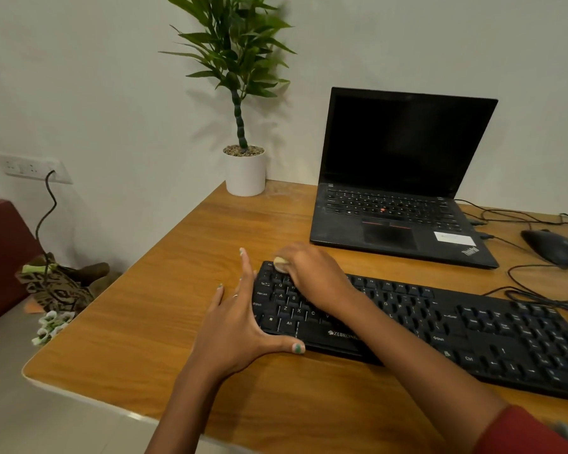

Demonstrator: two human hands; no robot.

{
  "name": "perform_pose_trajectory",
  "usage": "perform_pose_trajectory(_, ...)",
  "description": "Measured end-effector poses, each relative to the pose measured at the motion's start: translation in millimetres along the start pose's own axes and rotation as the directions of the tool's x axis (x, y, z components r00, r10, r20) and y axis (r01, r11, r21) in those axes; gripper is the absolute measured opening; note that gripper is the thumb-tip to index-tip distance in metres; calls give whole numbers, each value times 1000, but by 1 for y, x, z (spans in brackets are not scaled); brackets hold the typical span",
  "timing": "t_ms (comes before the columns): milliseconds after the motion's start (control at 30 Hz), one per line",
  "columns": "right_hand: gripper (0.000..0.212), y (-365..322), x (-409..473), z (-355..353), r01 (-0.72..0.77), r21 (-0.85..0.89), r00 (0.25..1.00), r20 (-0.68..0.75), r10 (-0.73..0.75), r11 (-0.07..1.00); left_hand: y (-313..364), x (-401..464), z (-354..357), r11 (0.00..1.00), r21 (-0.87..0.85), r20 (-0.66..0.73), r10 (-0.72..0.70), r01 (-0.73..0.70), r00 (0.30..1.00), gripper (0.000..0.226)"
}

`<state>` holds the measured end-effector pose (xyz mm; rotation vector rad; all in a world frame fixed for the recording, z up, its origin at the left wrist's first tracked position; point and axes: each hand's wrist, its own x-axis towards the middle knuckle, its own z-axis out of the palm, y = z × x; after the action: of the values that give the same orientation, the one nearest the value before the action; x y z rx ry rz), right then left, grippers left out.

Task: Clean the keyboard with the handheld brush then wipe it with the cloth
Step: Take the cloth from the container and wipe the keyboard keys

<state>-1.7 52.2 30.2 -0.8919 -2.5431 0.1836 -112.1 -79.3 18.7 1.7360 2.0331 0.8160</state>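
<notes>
Right hand [312, 276] curled round pale brush [280, 264] at keyboard [473, 326] top-left corner. Left hand [240, 319] flat on bench [138, 322], fingers straight, thumb bracing keyboard's near edge.

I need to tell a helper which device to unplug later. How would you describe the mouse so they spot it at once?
Start at the open laptop at the back of the wooden desk. Just right of its base, near the desk's right edge, lies the mouse. It is the small, dark, rounded thing there, with a thin cable, unlike the long flat keyboard in front.
</notes>
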Motion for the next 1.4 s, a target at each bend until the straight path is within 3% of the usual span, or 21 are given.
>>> perform_pose_trajectory(67, 10, -5, 4, 7, -47, -55, 998, -34, 45, 997, -1, 0, 0, 1000, -11, 0, -2, 2, 1000, 148)
perform_pose_trajectory(133, 12, -20, -2, 16, 76, -70, 997, -6, -77, 995, 0, -1, -1, 1000, -20, -1, -9, 9, 1000, 149)
perform_pose_trajectory(200, 15, -30, -13, 10, 188, 27, 981, 36, -189, 982, 2, -1, -2, 999, -35, 2, -26, 26, 1000, 150)
perform_pose_trajectory(267, 19, -24, -14, -1, 142, 99, 988, 48, -147, 985, 2, -1, -2, 998, -55, -2, -38, 38, 999, 151)
perform_pose_trajectory(400, 29, -10, -16, -2, -30, -36, 999, -21, 29, 999, 0, 0, 0, 997, -67, -21, -25, 24, 999, 155)
perform_pose_trajectory(600, 40, -39, -49, -2, 249, 87, 957, 129, -258, 965, -5, 2, 3, 997, -71, -33, 1, -4, 999, 147)
perform_pose_trajectory(800, 43, -23, -44, -11, 31, -54, 999, 38, -29, 998, -3, 1, -1, 996, -93, 0, -8, 8, 1000, 151)
perform_pose_trajectory(933, 53, -47, -59, -3, 209, 53, 964, 156, -215, 977, -10, 0, -6, 978, -206, 47, -9, 18, 999, 146)
perform_pose_trajectory(1033, 45, -36, -58, -12, 183, 94, 970, 143, -195, 979, -14, 2, -6, 973, -230, 50, 2, 10, 999, 148)
perform_pose_trajectory(1133, 42, -33, -54, -17, 111, -33, 992, 66, -109, 993, -14, 2, -6, 976, -217, 55, 6, 6, 998, 150)
perform_pose_trajectory(1300, 37, -61, -64, -7, 250, 29, 956, 153, -252, 968, -9, -3, -8, 971, -240, 74, 35, -16, 997, 143)
perform_pose_trajectory(1400, 33, -42, -61, -18, 182, 43, 976, 114, -186, 982, -13, -1, -8, 971, -237, 60, 29, -13, 998, 148)
